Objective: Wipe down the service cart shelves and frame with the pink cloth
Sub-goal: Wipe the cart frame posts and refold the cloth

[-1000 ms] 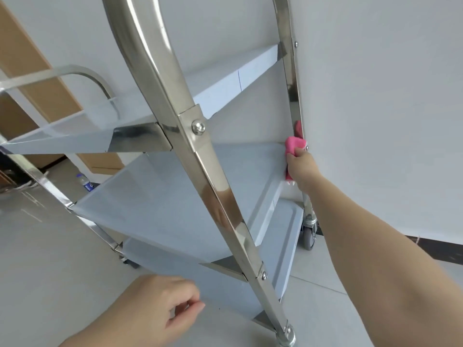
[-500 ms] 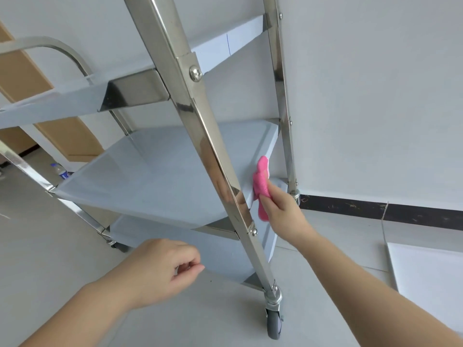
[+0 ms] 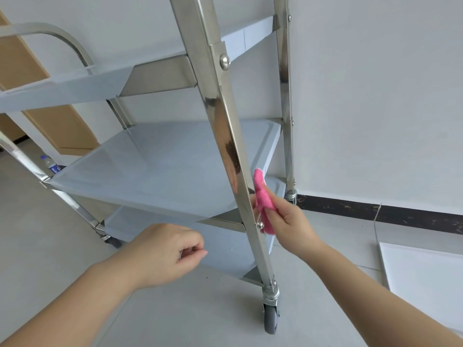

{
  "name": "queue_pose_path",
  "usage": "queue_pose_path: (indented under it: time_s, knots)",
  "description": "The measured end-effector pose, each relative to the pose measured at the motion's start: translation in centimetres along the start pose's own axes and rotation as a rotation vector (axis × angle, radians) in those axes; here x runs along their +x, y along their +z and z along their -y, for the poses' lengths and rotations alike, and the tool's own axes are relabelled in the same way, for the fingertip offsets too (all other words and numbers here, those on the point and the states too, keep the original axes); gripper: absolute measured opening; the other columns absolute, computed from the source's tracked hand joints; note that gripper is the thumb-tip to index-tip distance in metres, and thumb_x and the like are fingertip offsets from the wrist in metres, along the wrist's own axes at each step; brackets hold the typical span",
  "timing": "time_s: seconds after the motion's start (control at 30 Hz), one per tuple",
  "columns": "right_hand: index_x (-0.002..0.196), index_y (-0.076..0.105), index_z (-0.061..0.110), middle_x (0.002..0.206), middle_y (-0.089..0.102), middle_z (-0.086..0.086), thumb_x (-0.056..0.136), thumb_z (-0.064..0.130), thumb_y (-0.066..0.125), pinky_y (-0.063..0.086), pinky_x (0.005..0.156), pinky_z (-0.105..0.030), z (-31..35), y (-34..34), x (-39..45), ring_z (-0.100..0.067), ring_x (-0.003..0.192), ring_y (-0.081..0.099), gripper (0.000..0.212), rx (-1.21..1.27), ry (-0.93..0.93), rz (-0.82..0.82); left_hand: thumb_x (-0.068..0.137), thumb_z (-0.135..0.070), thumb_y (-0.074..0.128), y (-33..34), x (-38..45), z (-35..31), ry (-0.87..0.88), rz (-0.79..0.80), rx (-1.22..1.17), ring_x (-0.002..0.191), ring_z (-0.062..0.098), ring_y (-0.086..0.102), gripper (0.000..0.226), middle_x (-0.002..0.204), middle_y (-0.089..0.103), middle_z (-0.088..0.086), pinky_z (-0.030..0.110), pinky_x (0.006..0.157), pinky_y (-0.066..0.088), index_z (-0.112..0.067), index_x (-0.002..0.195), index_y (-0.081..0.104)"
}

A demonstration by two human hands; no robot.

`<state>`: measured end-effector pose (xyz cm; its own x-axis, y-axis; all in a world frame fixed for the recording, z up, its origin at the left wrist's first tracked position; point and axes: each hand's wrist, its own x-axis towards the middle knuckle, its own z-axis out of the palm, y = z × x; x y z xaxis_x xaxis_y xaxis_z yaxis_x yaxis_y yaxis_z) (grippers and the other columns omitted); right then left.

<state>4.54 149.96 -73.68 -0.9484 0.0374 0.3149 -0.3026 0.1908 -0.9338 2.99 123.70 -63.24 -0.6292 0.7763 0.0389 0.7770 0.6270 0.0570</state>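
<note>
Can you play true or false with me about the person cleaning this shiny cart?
1. The right hand holds the pink cloth. True.
2. The cloth lies flat on the top shelf. False: it is by the near post, at the middle shelf's edge.
3. The left hand holds a spray bottle. False: it is loosely curled and holds nothing.
4. A wheel sits under the near post. True.
5. A bottle stands on the floor behind the cart. True.

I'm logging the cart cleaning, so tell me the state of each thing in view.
pink cloth: bunched, pressed against the near post
right hand: gripping the cloth
left hand: loosely curled, empty, off the cart
middle shelf: bare
near post: upright, shiny
front caster: on the floor
</note>
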Motion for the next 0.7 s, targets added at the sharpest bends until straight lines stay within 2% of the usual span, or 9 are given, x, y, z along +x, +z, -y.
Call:
queue_pose_path:
  time_s: [0.07, 0.13, 0.2, 0.27, 0.3, 0.4, 0.47, 0.53, 0.7]
  knots:
    - [0.136, 0.044, 0.040, 0.091, 0.062, -0.006, 0.102, 0.022, 0.033, 0.049, 0.066, -0.037, 0.2, -0.3, 1.7, -0.033, 0.069, 0.051, 0.040, -0.034, 0.056, -0.061, 0.082, -0.046, 0.046, 0.0, -0.3, 0.4, -0.005, 0.004, -0.008, 0.062, 0.005, 0.049, 0.024, 0.063, 0.053, -0.012, 0.016, 0.053, 0.034, -0.025, 0.073, 0.054]
    - [0.111, 0.060, 0.032, 0.077, 0.063, 0.000, 0.100, 0.031, 0.035, 0.050, 0.062, -0.033, 0.5, -1.2, 3.9, -0.023, 0.063, 0.053, 0.028, -0.077, 0.124, -0.149, 0.082, -0.047, 0.045, -0.1, -0.6, 0.9, 0.001, 0.005, -0.010, 0.061, 0.005, 0.048, 0.025, 0.061, 0.051, -0.014, 0.016, 0.052, 0.033, -0.025, 0.074, 0.054]
    - [0.089, 0.061, 0.024, 0.066, 0.062, 0.003, 0.098, 0.029, 0.037, 0.054, 0.061, -0.032, 0.6, -2.4, 6.2, -0.016, 0.060, 0.054, 0.026, -0.067, 0.211, -0.212, 0.082, -0.047, 0.044, -0.3, -0.8, 1.3, 0.007, 0.001, -0.014, 0.061, 0.005, 0.047, 0.025, 0.059, 0.049, -0.015, 0.016, 0.052, 0.033, -0.025, 0.074, 0.053]
    - [0.077, 0.058, 0.014, 0.066, 0.064, -0.004, 0.095, 0.020, 0.037, 0.057, 0.060, -0.036, 0.5, -3.5, 8.0, -0.018, 0.059, 0.058, 0.028, -0.039, 0.254, -0.245, 0.081, -0.047, 0.044, -0.7, -1.0, 1.9, 0.010, 0.005, -0.021, 0.060, 0.004, 0.047, 0.023, 0.060, 0.049, -0.015, 0.016, 0.052, 0.033, -0.027, 0.073, 0.051]
    - [0.075, 0.058, 0.012, 0.066, 0.065, -0.006, 0.094, 0.016, 0.037, 0.056, 0.057, -0.033, 0.4, -3.9, 8.5, -0.018, 0.058, 0.061, 0.029, -0.037, 0.256, -0.260, 0.081, -0.047, 0.044, -0.9, -1.0, 2.2, 0.011, 0.005, -0.022, 0.061, 0.004, 0.047, 0.022, 0.061, 0.050, -0.015, 0.017, 0.052, 0.033, -0.027, 0.074, 0.050]
    - [0.071, 0.062, 0.017, 0.060, 0.067, 0.008, 0.089, 0.008, 0.038, 0.052, 0.054, -0.025, 0.3, -4.6, 8.7, -0.007, 0.056, 0.062, 0.031, -0.032, 0.241, -0.320, 0.082, -0.047, 0.044, -1.4, -0.9, 3.5, 0.009, 0.005, -0.023, 0.061, 0.006, 0.048, 0.021, 0.062, 0.052, -0.014, 0.024, 0.054, 0.040, -0.028, 0.074, 0.049]
    - [0.071, 0.067, 0.022, 0.063, 0.067, 0.009, 0.087, 0.006, 0.040, 0.055, 0.065, -0.033, 0.4, -5.2, 8.3, -0.011, 0.064, 0.063, 0.034, -0.054, 0.275, -0.376, 0.083, -0.044, 0.047, -1.5, -0.7, 4.4, 0.020, 0.005, -0.025, 0.060, 0.008, 0.049, 0.022, 0.062, 0.053, -0.012, 0.028, 0.056, 0.044, -0.026, 0.072, 0.050]
    - [0.070, 0.068, 0.024, 0.068, 0.066, 0.003, 0.086, 0.005, 0.042, 0.053, 0.072, -0.040, 1.0, -5.5, 7.3, -0.017, 0.068, 0.062, 0.035, -0.063, 0.303, -0.427, 0.085, -0.043, 0.049, -1.5, -0.5, 5.2, 0.047, 0.006, -0.005, 0.060, 0.008, 0.049, 0.022, 0.061, 0.053, -0.013, 0.027, 0.056, 0.042, -0.026, 0.071, 0.049]
    - [0.070, 0.070, 0.030, 0.060, 0.066, 0.012, 0.086, 0.005, 0.046, 0.049, 0.062, -0.031, 5.6, -4.5, 3.0, -0.013, 0.062, 0.060, 0.038, -0.157, 0.301, -0.446, 0.087, -0.040, 0.052, -2.0, 0.7, 7.5, 0.151, -0.037, -0.006, 0.060, 0.006, 0.047, 0.020, 0.061, 0.052, -0.015, 0.025, 0.058, 0.039, -0.030, 0.070, 0.050]
